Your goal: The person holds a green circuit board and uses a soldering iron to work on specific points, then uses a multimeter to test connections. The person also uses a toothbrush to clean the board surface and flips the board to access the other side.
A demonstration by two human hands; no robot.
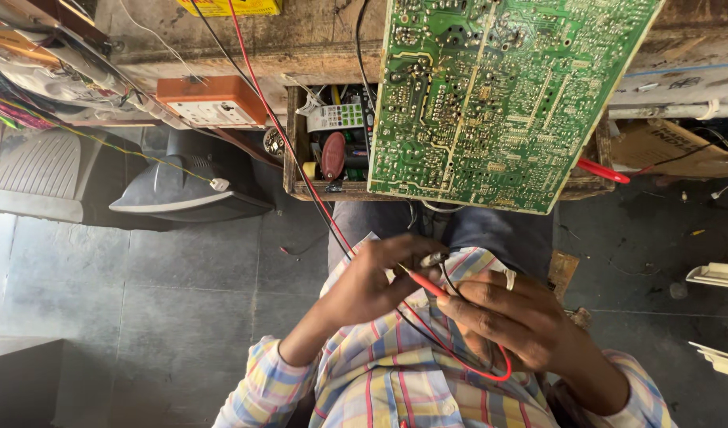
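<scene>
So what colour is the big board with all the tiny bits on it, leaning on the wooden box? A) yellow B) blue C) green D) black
C: the circuit board leaning over the wooden box is green with pale lines and many silver dots. It sits above both hands.

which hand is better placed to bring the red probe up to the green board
Right, probably. The right hand already pinches the red probe along its shaft, its tip aimed toward the green circuit board. The left hand only steadies the metal tip end.
</scene>
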